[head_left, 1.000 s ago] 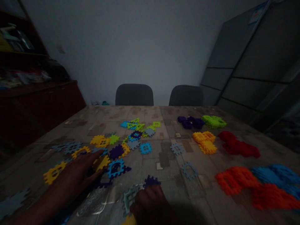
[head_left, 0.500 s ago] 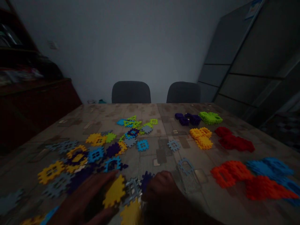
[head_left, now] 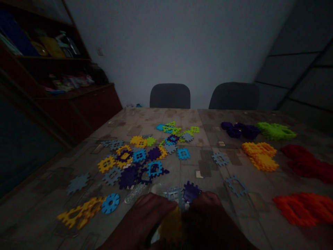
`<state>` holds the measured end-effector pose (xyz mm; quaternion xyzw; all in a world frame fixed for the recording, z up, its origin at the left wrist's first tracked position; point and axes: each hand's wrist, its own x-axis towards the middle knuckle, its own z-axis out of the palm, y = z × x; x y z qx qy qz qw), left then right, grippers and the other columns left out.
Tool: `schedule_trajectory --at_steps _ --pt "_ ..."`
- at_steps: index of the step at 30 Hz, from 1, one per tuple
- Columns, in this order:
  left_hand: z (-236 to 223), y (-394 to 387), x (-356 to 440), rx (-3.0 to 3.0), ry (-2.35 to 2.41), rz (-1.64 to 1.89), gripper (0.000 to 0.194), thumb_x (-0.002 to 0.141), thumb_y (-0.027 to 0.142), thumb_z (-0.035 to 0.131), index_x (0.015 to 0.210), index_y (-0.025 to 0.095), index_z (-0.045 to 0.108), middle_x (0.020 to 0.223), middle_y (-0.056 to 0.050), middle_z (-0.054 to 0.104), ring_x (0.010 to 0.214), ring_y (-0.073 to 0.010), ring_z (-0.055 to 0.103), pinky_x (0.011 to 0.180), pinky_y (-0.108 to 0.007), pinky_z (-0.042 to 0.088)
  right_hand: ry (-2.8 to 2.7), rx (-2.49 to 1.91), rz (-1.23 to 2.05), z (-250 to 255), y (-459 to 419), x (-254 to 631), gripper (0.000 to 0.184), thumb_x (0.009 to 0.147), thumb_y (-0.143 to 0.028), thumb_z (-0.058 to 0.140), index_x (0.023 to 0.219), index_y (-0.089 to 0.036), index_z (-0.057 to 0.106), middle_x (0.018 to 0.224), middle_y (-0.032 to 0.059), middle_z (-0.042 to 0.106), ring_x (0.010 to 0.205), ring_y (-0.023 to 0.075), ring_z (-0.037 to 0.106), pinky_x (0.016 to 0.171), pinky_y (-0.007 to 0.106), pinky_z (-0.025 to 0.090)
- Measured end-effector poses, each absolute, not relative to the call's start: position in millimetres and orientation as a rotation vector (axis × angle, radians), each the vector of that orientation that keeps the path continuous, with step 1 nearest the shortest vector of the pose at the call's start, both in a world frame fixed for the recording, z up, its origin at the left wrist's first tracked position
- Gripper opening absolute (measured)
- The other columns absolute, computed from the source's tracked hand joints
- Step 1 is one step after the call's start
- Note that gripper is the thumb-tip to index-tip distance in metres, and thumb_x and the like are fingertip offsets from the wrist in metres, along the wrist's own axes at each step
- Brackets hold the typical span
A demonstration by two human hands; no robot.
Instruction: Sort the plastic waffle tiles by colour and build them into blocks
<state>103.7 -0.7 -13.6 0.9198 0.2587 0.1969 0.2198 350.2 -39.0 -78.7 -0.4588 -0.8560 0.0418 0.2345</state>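
Observation:
My left hand [head_left: 145, 215] is closed around a yellow square building piece [head_left: 170, 225] with toothed edges, low in the middle of the view. Beside it, my right hand [head_left: 208, 215] is curled, its fingers in deep shadow and mostly hidden. A dark purple toothed building piece [head_left: 191, 191] sticks out past the right fingers and seems gripped by them. Between the hands shows a grey window-shaped building piece [head_left: 174, 195]. Whether the grey and purple ones are joined to the yellow one I cannot tell.
Mixed loose pieces lie left of centre, among them a purple square [head_left: 128, 176], a blue frame [head_left: 154, 168] and a blue disc [head_left: 110, 203]. Piles sorted by colour stand right: orange [head_left: 304, 208], red [head_left: 309, 163], yellow [head_left: 260, 154], green [head_left: 275, 131]. Two chairs [head_left: 170, 95] stand behind.
My view has turned left. My left hand has come in against the right, bringing the yellow piece between them. Earlier it was apart, with the yellow piece between thumb and fingers.

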Motion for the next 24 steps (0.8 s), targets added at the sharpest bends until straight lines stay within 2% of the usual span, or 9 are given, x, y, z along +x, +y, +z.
schedule_trajectory --at_steps 3,6,9,12,14,16,19,22,24 --pt "-23 -2 102 2.513 0.669 0.516 0.040 0.104 0.055 0.040 0.137 0.031 0.038 0.120 -0.001 0.062 0.105 -0.0190 0.060 0.088 -0.029 0.050 -2.386 -1.283 -0.103 -87 -37 347 0.013 0.090 -0.024 0.059 0.103 -0.025 0.060 0.083 0.0002 0.065 0.076 0.0184 0.056 0.076 0.036 0.036" --pt "-47 -1 104 2.495 0.648 0.577 0.042 0.102 0.052 0.044 0.137 0.030 0.038 0.115 -0.004 0.062 0.098 -0.0225 0.060 0.082 -0.033 0.049 -2.398 -1.322 -0.160 -92 -34 344 0.023 0.090 -0.024 0.060 0.112 -0.023 0.058 0.084 0.0006 0.066 0.075 0.0188 0.056 0.073 0.036 0.036" --pt "-65 0 111 2.491 0.715 0.575 0.054 0.092 0.038 0.061 0.139 0.031 0.036 0.115 -0.005 0.062 0.098 -0.0248 0.058 0.081 -0.036 0.047 -2.340 -1.341 -0.127 -90 -31 344 0.018 0.088 -0.019 0.060 0.105 -0.023 0.058 0.079 -0.0011 0.064 0.073 0.0182 0.056 0.071 0.035 0.034" --pt "-68 -2 117 2.475 0.760 0.568 0.067 0.084 0.023 0.067 0.141 0.034 0.033 0.120 -0.003 0.060 0.103 -0.0251 0.057 0.086 -0.038 0.047 -2.290 -1.350 -0.047 -82 -32 345 0.014 0.087 -0.014 0.058 0.096 -0.025 0.057 0.074 -0.0032 0.061 0.070 0.0173 0.055 0.068 0.033 0.031" --pt "-66 -2 118 2.450 0.758 0.581 0.069 0.084 0.022 0.066 0.143 0.033 0.031 0.125 -0.004 0.057 0.107 -0.0250 0.056 0.088 -0.038 0.048 -2.281 -1.324 0.021 -77 -34 345 0.012 0.085 -0.020 0.061 0.094 -0.025 0.056 0.076 -0.0030 0.061 0.071 0.0181 0.056 0.069 0.033 0.031" --pt "-63 -2 116 2.426 0.735 0.590 0.069 0.087 0.024 0.065 0.145 0.032 0.029 0.128 -0.006 0.055 0.109 -0.0250 0.055 0.089 -0.038 0.049 -2.303 -1.291 0.040 -75 -35 346 0.018 0.081 -0.028 0.064 0.096 -0.024 0.055 0.079 -0.0017 0.062 0.072 0.0196 0.056 0.069 0.033 0.032" --pt "-59 1 111 2.416 0.650 0.651 0.067 0.089 0.025 0.060 0.147 0.029 0.027 0.130 -0.008 0.054 0.112 -0.0258 0.054 0.093 -0.039 0.049 -2.341 -1.270 -0.095 -78 -35 346 0.024 0.078 -0.030 0.065 0.098 -0.024 0.052 0.077 -0.0017 0.061 0.067 0.0199 0.055 0.066 0.033 0.032" --pt "-58 4 108 2.459 0.650 0.683 0.065 0.088 0.015 0.050 0.147 0.028 0.027 0.126 -0.009 0.057 0.110 -0.0265 0.054 0.092 -0.042 0.049 -2.381 -1.233 -0.179 -82 -35 348 0.028 0.076 -0.032 0.065 0.099 -0.024 0.050 0.079 -0.0015 0.061 0.067 0.0205 0.056 0.066 0.034 0.033" --pt "-59 5 108 2.510 0.767 0.579 0.068 0.085 0.006 0.045 0.146 0.030 0.028 0.118 -0.008 0.060 0.104 -0.0263 0.055 0.088 -0.044 0.049 -2.423 -1.208 -0.153 -83 -34 349 0.029 0.077 -0.033 0.065 0.099 -0.024 0.049 0.081 -0.0011 0.061 0.069 0.0208 0.056 0.066 0.034 0.035"
